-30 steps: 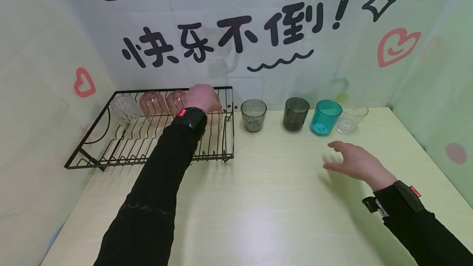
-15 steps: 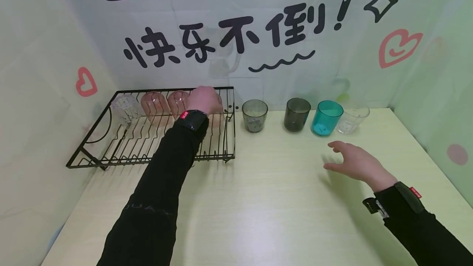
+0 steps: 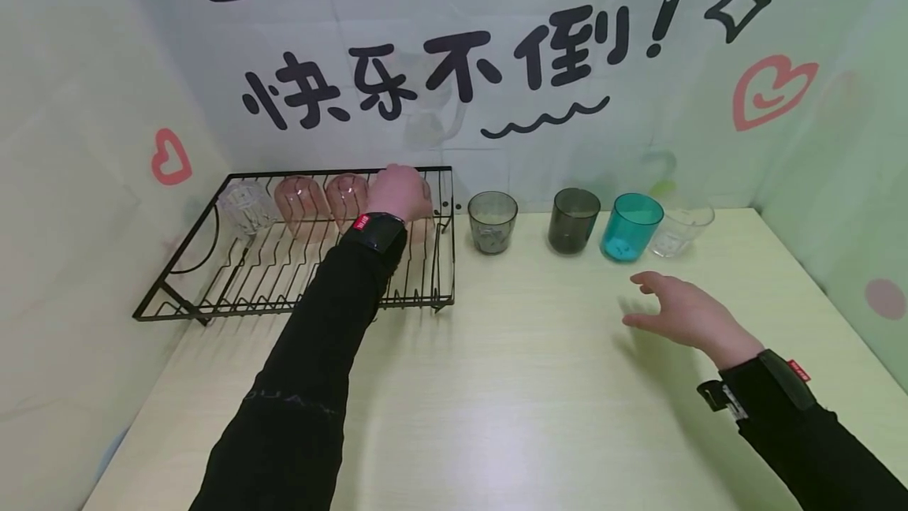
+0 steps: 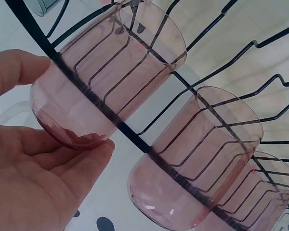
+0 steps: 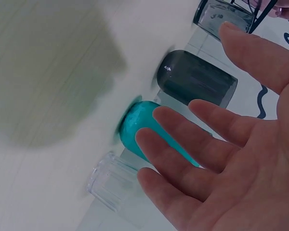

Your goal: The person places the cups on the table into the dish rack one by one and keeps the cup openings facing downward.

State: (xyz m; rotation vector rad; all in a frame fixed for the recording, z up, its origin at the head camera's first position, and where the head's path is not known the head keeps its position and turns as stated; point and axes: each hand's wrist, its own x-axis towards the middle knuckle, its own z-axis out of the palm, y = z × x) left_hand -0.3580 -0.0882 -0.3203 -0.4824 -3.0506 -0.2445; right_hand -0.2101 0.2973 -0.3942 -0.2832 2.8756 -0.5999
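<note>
Chipping worries me: sideways drift while my left hand (image 4: 38, 171) pinches one pink glass (image 4: 98, 77) could knock the neighbouring glass (image 4: 195, 156) beside it, my right hand (image 3: 690, 318) hanging relaxed.

At upper centre, the left hand (image 3: 399, 194) is gripping; at right, the right hand (image 3: 688, 315) is hovering, loosely spread.

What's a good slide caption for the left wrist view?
Left hand holds a pink cup by its base on the black rack, two more pink cups alongside.
</note>
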